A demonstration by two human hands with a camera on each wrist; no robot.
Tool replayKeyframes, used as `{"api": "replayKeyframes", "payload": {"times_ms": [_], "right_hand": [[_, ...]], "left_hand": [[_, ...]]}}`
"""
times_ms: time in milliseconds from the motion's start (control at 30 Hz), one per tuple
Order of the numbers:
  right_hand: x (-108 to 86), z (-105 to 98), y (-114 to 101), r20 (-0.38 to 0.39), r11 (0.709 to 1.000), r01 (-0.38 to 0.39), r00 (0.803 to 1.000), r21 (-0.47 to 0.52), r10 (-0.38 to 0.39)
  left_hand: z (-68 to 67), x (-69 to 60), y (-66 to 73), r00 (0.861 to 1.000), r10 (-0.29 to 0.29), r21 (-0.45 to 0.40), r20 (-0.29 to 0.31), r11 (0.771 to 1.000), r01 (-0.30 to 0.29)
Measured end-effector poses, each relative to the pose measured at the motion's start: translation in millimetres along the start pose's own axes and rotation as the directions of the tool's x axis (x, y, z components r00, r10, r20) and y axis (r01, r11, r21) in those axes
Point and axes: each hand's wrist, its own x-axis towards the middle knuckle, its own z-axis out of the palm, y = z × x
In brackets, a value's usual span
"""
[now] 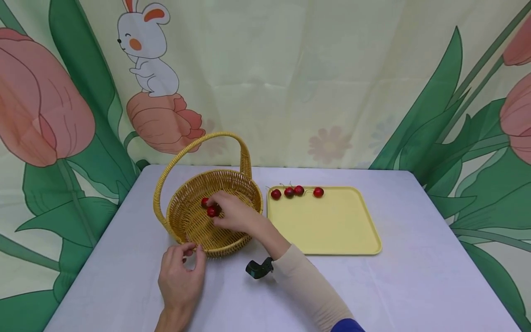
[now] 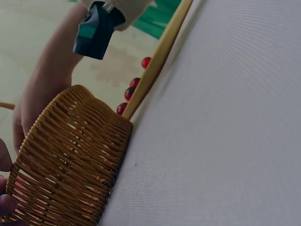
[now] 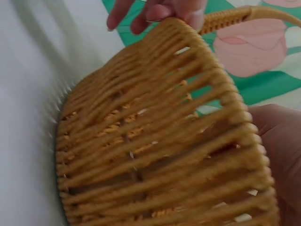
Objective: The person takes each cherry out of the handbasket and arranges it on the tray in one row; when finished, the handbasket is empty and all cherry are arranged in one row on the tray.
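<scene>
A wicker basket (image 1: pixel 179 221) with a tall arched handle stands left of centre. My right hand (image 1: pixel 234 214) reaches down inside it, thumb and fingers pinching a dark red cherry (image 1: pixel 213 211). Right beside those fingertips is another cherry (image 1: pixel 205 202), partly covered by the hand. At the basket's near rim my left hand (image 1: pixel 181 273) holds the edge between thumb and fingers. From the right wrist, the left fingers (image 3: pixel 162 12) show on the rim, while the woven wall hides most of the right hand.
To the right of the basket lies a pale yellow tray (image 1: pixel 323 230). Several cherries (image 1: pixel 298 190) with stems sit along its far left edge. A black wrist camera (image 1: pixel 259 268) juts from the right sleeve, above the white tablecloth (image 1: pixel 398 295). A printed curtain (image 1: pixel 265 115) hangs behind.
</scene>
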Motion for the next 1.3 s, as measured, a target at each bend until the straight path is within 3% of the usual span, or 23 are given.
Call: {"api": "replayKeyframes", "payload": {"times_ms": [333,700,933,1300], "right_hand": [[-20.2,-24,9,-0.085,1.000,0.014,0.996,0.023,-0.012],[-48.5,-50,28,-0.119,0.985,-0.015,0.992,0.171,0.035],[-61.7,-63,41,-0.181,0.991,0.036,0.983,0.130,-0.012],[-81.4,-74,61,-0.240,0.994,0.036,0.971,0.102,-0.010]], "left_hand": [[0.8,-0.4,-1.7,1.000,-0.008,-0.006,-0.001,1.000,0.008],[1.2,-0.3,-0.3,1.000,-0.004,-0.005,-0.003,1.000,0.004],[0.5,-0.5,-1.2,1.000,-0.020,-0.004,0.005,1.000,0.020],[1.6,-0.8,0.1,1.000,-0.011,-0.007,-0.003,1.000,0.011]]}}
